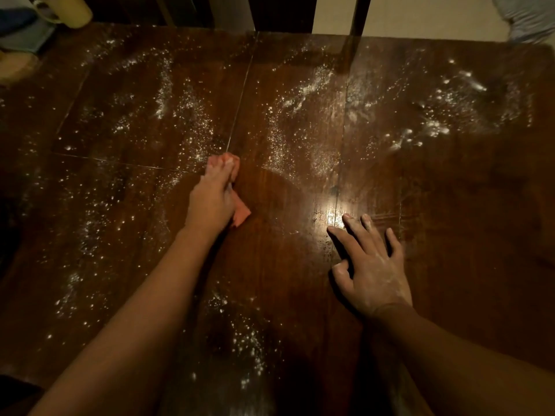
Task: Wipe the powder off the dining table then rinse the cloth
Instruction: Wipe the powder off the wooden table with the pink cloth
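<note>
Two hands on the wooden counter (465,220), with the pink cloth (241,216) under the left hand (213,202).
Left fingers (222,171) curl over the bunched cloth, which lies lengthwise beneath them. Thick powder (163,94) starts just beyond and left of them. The right hand (374,271) lies flat with spread fingers, holding nothing.

Table (450,205): dark glossy wood; I see seams crossing it.
Powder (163,94): white, scattered over most of the top.
Cloth (240,216): pink, near the middle.
</note>
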{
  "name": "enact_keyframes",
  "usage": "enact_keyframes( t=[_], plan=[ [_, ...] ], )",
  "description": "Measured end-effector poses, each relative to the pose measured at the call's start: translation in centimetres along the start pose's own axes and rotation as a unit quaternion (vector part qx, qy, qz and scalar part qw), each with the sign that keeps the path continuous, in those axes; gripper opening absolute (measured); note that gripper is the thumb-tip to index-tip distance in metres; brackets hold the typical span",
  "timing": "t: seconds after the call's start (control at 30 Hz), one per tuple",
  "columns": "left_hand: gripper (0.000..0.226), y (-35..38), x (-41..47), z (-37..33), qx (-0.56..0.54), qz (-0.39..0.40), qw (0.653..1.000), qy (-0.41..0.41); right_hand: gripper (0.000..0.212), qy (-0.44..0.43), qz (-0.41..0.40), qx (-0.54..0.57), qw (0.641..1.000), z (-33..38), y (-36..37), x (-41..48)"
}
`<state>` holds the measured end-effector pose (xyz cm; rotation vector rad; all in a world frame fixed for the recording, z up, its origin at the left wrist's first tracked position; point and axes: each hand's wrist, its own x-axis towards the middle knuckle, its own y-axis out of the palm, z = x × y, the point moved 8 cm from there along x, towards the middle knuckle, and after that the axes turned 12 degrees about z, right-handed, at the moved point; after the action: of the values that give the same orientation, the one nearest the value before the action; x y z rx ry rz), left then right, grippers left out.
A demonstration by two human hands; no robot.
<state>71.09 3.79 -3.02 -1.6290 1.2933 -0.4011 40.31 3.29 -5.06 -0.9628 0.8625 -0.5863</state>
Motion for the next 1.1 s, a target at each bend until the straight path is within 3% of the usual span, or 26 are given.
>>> enact_keyframes(
  t=[0.07, 0.13, 0.2, 0.27, 0.37, 0.43, 0.53, 0.6, 0.67, 0.77, 0.9, 0.97, 1.0, 1.1],
  plan=[
    [0.065, 0.5, 1.4, -2.0, 0.025, -0.035, 0.998, -0.040, 0.063, 0.007, -0.004, 0.005, 1.000, -0.1, -0.1, 0.0],
    [0.074, 2.2, 1.5, -5.7, 0.038, -0.021, 0.999, -0.006, 0.065, 0.019, -0.003, 0.018, 1.000, -0.3, -0.3, 0.1],
    [0.078, 4.7, -0.1, -9.9, 0.060, 0.044, 0.992, 0.103, 0.067, 0.031, -0.003, 0.019, 0.999, -0.5, -0.4, 0.1],
    [0.084, 6.9, -2.7, -12.1, 0.066, 0.138, 0.962, 0.225, 0.068, 0.041, -0.006, 0.014, 0.999, -0.6, -0.5, 0.0],
    [0.086, 6.9, -4.9, -9.6, 0.015, 0.222, 0.925, 0.309, 0.068, 0.047, -0.007, 0.012, 0.999, -0.6, -0.5, 0.0],
    [0.086, 5.1, -3.8, -6.4, -0.012, 0.205, 0.942, 0.267, 0.068, 0.048, -0.007, 0.012, 0.999, -0.6, -0.5, 0.1],
    [0.082, 1.6, -0.1, -4.2, -0.027, 0.064, 0.992, 0.109, 0.067, 0.046, -0.005, 0.017, 0.999, -0.7, -0.5, 0.1],
    [0.080, 1.6, 1.8, -5.7, -0.003, 0.023, 0.999, 0.033, 0.068, 0.046, -0.004, 0.019, 0.999, -0.7, -0.5, 0.1],
    [0.083, 3.1, 3.0, -9.0, 0.012, 0.033, 0.998, 0.044, 0.068, 0.047, -0.003, 0.018, 0.999, -0.6, -0.5, 0.1],
    [0.082, 6.2, 3.1, -14.4, 0.027, 0.100, 0.982, 0.156, 0.068, 0.045, -0.005, 0.012, 0.999, -0.6, -0.4, 0.2],
    [0.083, 9.2, -0.1, -16.5, 0.068, 0.246, 0.918, 0.304, 0.068, 0.047, -0.001, 0.009, 0.999, -0.8, -0.1, 0.3],
    [0.077, 8.3, -0.3, -13.8, 0.015, 0.281, 0.914, 0.291, 0.068, 0.046, -0.006, 0.012, 0.999, -0.7, -0.2, 0.3],
    [0.077, 7.3, 0.3, -12.1, -0.023, 0.267, 0.929, 0.255, 0.067, 0.045, -0.007, 0.015, 0.999, -0.6, -0.2, 0.3],
    [0.075, 4.0, 3.1, -8.5, -0.067, 0.114, 0.985, 0.110, 0.067, 0.041, -0.013, 0.018, 0.999, -0.6, -0.2, 0.4]
  ],
)
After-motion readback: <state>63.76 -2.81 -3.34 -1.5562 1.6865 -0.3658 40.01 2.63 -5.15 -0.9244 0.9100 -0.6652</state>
